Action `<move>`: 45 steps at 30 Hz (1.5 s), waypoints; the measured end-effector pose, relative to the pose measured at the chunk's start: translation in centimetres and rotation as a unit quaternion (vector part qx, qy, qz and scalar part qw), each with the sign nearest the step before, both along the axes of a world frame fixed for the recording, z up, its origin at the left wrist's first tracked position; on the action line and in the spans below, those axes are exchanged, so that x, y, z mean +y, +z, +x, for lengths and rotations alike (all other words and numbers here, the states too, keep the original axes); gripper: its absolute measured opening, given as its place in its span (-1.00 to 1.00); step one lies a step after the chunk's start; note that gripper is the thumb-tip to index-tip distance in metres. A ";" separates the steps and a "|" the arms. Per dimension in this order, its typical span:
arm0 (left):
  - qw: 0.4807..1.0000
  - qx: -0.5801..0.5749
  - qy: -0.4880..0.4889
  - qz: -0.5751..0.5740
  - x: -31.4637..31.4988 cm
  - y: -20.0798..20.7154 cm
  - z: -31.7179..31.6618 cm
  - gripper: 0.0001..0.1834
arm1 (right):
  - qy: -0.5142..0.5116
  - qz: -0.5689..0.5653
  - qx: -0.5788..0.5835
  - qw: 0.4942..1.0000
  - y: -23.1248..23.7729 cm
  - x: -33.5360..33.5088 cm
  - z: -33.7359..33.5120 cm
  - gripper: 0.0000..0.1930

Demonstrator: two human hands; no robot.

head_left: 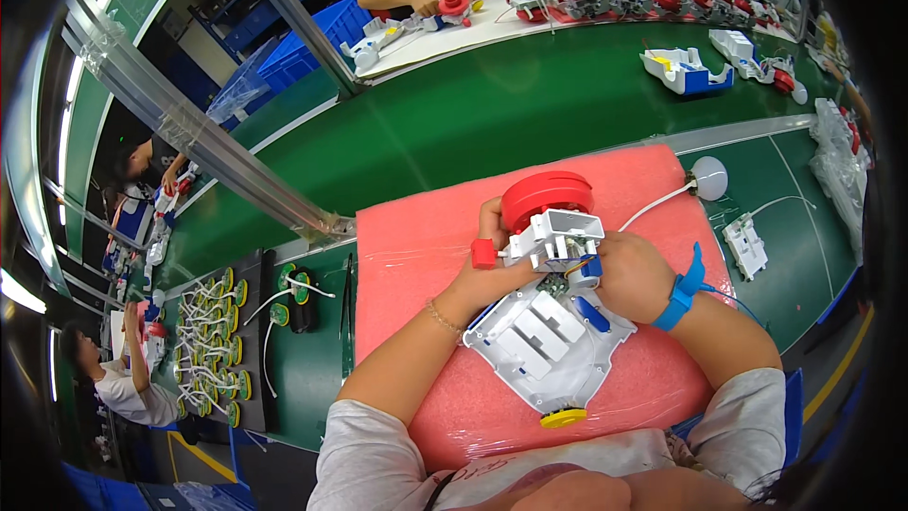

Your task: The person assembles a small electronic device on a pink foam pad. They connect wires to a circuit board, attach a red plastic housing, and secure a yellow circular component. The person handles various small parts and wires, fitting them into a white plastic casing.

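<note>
An opened white plastic housing [534, 360] lies over the pink foam mat [407, 237], its inside facing up, with a yellow disc [564, 418] at its near end. A red round part [547, 201] and a white boxy frame [573, 225] join its far end. My left hand [484, 286] grips the frame's left side beside a small red block [483, 254]. Closed against the right side, next to a blue piece [590, 270], is my right hand [636, 276]; its fingertips are hidden. A white cable runs from there to a white dome [709, 178].
A blue strap with a cord [683, 298] circles my right wrist. Left are several wired yellow-green discs [230, 350]. A metal post [208, 142] rises beyond them. Across the green belt [454, 109], co-workers handle similar parts. A white-blue shell [689, 73] and a white part [747, 246] lie right.
</note>
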State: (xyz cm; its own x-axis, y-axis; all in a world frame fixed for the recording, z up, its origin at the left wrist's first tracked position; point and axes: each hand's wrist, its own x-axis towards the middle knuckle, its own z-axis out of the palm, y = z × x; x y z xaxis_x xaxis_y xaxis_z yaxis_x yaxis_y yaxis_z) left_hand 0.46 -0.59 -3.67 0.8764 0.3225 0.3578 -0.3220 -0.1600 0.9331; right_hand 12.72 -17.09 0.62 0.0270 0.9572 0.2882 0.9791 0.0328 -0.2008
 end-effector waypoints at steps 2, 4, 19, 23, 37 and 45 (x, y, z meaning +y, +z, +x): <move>1.000 0.005 0.000 -0.008 0.1 0.1 -0.1 -0.23 | -0.009 0.002 -0.002 1.000 0.0 0.2 -0.2 -0.90; 1.000 0.010 -0.004 -0.022 0.1 0.1 -0.1 -0.23 | -0.018 -0.002 -0.014 1.000 -0.4 0.3 -0.3 -0.89; 0.996 0.053 0.048 -0.050 -0.4 0.3 0.4 -0.19 | 0.031 0.070 0.014 0.997 -1.3 0.8 0.3 -0.86; 0.996 0.059 0.048 -0.051 -0.2 0.2 0.2 -0.16 | 0.053 0.061 0.021 0.996 -1.9 1.0 0.5 -0.87; 0.985 0.146 0.048 -0.080 0.2 0.3 -0.1 -0.21 | -0.020 -0.114 0.080 0.990 -0.4 -0.8 0.6 -0.81; 0.995 0.048 0.024 -0.085 -0.4 0.2 0.1 -0.22 | -0.090 -0.076 0.040 0.992 0.1 -0.1 -1.0 -0.83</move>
